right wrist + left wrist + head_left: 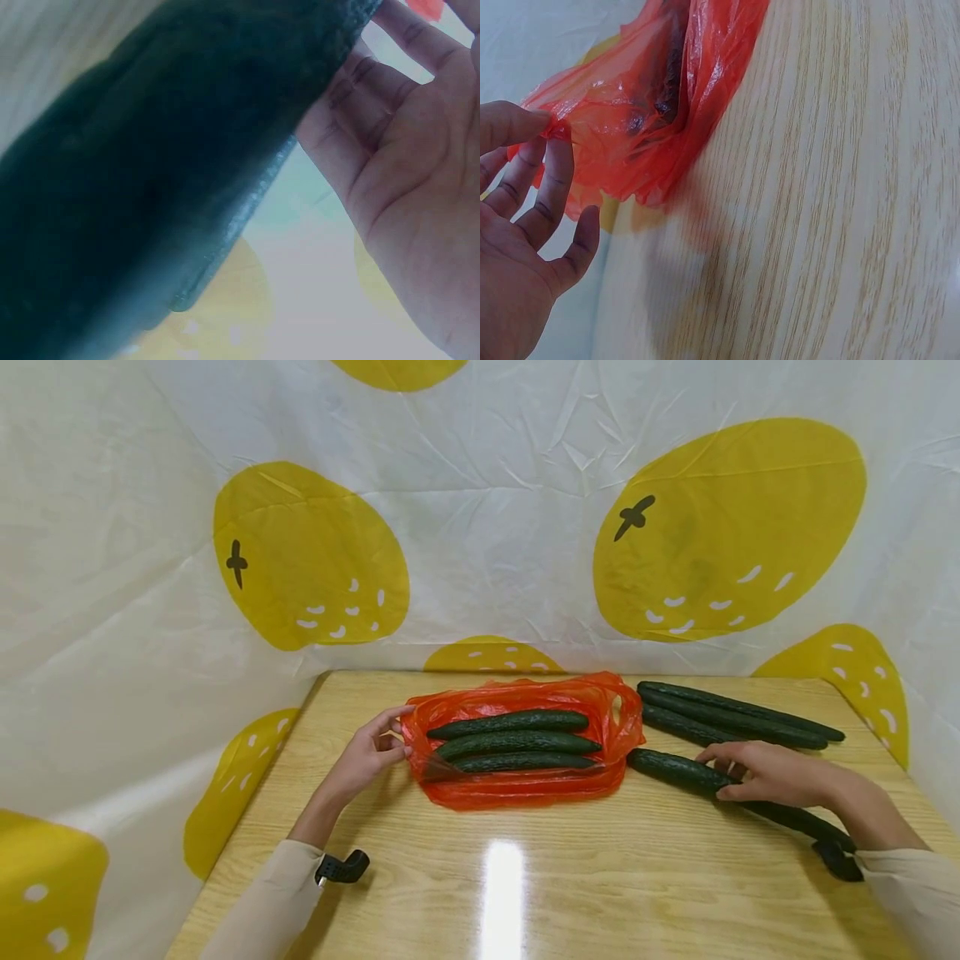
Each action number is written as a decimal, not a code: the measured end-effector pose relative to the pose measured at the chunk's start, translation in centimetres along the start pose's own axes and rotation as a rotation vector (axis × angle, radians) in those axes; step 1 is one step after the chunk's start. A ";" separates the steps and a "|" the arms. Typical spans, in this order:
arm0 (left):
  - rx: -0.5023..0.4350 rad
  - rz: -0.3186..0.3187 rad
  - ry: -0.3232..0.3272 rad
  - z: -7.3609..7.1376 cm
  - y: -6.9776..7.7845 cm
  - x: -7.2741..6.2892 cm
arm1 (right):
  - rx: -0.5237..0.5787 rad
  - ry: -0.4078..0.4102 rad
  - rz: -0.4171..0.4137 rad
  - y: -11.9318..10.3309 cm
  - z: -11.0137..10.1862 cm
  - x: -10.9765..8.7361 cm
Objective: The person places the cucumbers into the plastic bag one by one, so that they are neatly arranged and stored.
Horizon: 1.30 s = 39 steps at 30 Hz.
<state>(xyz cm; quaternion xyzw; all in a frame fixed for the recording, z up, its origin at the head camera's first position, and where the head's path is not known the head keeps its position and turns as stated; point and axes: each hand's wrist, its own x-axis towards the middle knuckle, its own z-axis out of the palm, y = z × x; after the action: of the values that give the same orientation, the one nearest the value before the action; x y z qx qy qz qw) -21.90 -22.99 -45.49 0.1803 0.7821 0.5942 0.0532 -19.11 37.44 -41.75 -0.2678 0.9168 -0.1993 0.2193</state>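
Observation:
A red plastic bag (525,793) lies spread on the table with three dark green cucumbers (517,742) side by side in its mouth. At its left end, my left hand (367,756) pinches the film between thumb and fingers; the left wrist view shows the bunched red film (559,127) at the fingertips. My right hand (780,772) grips another long cucumber (671,771) around its middle, the fingers on its far side. That cucumber's left tip is right by the bag's right end. In the right wrist view the held cucumber (165,150) fills much of the picture.
Behind the right hand, three more cucumbers (750,714) lie together on the wooden table (600,877). A white cloth (495,560) with yellow fruit prints hangs along the back and sides. Each wrist carries a black camera mount (345,866).

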 end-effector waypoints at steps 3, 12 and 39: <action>-0.002 0.000 -0.004 0.0 0.0 0.1 | -0.006 0.008 -0.001 -0.2 -0.4 -0.1; -0.003 -0.008 -0.010 0.0 0.0 0.1 | 0.001 0.022 -0.031 -0.7 -2.2 -0.5; 0.003 -0.016 -0.013 0.0 0.3 0.0 | -0.108 0.246 -0.115 -3.4 -6.2 0.5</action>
<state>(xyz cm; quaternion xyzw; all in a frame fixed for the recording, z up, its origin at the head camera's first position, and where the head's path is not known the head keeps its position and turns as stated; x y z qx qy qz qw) -21.81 -22.90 -45.24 0.1779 0.7840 0.5913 0.0627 -21.30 36.03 -35.12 -0.3050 0.9292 -0.1933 0.0789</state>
